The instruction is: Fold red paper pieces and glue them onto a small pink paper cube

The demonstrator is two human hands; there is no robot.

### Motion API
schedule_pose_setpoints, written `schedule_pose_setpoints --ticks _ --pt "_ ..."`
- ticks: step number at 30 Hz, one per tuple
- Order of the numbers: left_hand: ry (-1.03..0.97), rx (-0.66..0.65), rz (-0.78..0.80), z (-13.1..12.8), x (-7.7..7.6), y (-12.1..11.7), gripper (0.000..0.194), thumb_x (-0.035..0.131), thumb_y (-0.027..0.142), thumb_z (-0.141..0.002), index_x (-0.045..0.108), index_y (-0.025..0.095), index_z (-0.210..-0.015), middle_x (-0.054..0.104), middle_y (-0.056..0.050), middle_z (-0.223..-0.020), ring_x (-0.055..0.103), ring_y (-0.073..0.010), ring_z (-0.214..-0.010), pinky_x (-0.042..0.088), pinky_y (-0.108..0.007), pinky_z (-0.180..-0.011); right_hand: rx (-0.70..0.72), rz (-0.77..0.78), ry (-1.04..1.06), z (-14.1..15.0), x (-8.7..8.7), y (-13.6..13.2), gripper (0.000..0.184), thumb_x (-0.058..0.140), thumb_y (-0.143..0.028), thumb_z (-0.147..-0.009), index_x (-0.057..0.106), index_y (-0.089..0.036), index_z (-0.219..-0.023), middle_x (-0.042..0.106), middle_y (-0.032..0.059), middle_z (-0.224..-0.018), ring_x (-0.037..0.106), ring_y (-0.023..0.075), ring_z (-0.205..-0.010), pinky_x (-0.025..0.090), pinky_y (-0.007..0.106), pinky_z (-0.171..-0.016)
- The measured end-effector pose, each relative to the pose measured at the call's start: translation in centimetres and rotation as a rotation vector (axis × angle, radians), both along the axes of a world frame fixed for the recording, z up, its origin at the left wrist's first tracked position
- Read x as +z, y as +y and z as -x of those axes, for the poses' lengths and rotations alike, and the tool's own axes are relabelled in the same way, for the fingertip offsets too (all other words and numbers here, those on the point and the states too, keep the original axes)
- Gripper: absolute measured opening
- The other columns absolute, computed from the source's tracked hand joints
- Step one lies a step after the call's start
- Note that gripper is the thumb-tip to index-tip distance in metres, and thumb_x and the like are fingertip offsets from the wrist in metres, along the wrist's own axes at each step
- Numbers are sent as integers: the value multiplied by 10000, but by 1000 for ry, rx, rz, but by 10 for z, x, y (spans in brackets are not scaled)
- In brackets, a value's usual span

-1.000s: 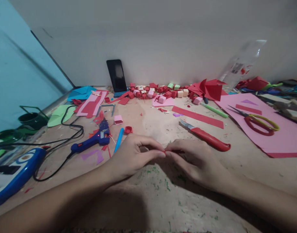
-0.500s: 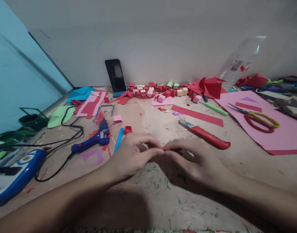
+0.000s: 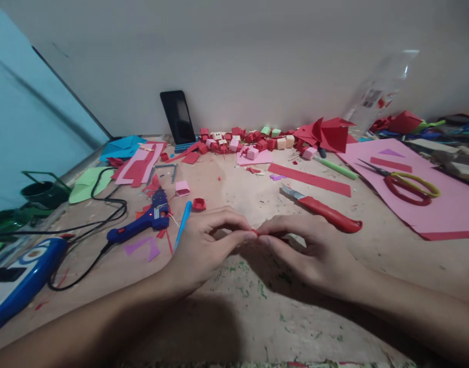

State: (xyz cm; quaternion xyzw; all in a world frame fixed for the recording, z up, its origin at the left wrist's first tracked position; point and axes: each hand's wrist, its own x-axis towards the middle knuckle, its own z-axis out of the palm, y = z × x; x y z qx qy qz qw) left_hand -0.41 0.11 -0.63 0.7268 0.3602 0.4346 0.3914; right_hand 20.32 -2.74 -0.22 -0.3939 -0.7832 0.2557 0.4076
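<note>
Between the fingertips of both hands is a tiny piece of red paper [image 3: 255, 232], mostly hidden by the fingers. My left hand [image 3: 213, 243] pinches it from the left, thumb and forefinger closed. From the right, my right hand [image 3: 309, 245] pinches the same piece, its fingertips almost touching the left ones. Just beyond the left hand lie a small open red paper box [image 3: 198, 204] and a light blue pen [image 3: 183, 224]. A red-handled craft knife [image 3: 326, 211] lies beyond the right hand, blade pointing left.
A blue glue gun [image 3: 144, 222] with a black cord lies at left. Several small paper cubes [image 3: 234, 144] line the wall beside a leaning phone [image 3: 178, 117]. Scissors [image 3: 411, 188] rest on pink paper [image 3: 445, 214] at right. A red paper strip [image 3: 311, 180] lies mid-table.
Both hands keep pinching at nearly the same spot; the fingertips have shifted slightly and a bit more red shows between them. The whole view has moved a little.
</note>
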Motion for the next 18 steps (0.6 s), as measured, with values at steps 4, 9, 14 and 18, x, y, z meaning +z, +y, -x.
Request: schedule_pose_setpoints --ticks 4,9,14,18 --pt "45 111 -224 -1 -2 -6 120 760 110 -880 769 199 -800 801 -14 -804 719 -143 -722 597 -249 -711 9 -67 25 1 0 -2 181 601 -128 -973 771 -192 -970 839 44 -852 773 157 -706 585 225 -648" --pt "48 123 -453 -2 -4 -13 117 735 81 -910 771 190 -888 819 -30 -847 745 -142 -719 613 -250 -687 17 -101 10 -1 2 -4 169 587 -143 -987 746 -189 -949 820 41 -797 779 170 -720 581 239 -644" --pt "75 116 -503 -2 -6 -16 126 734 58 -911 768 179 -926 826 -45 -886 760 -142 -752 606 -253 -702 -10 -117 -41 -2 2 -4 167 583 -153 -990 738 -197 -945 827 60 -831 763 172 -683 568 254 -614" --pt "105 108 -527 -2 -8 -15 114 742 86 -920 778 182 -971 833 -50 -922 773 -151 -776 615 -261 -724 -19 -142 -50 0 2 -4 168 595 -202 -1006 731 -191 -907 811 67 -791 743 170 -645 542 254 -571"
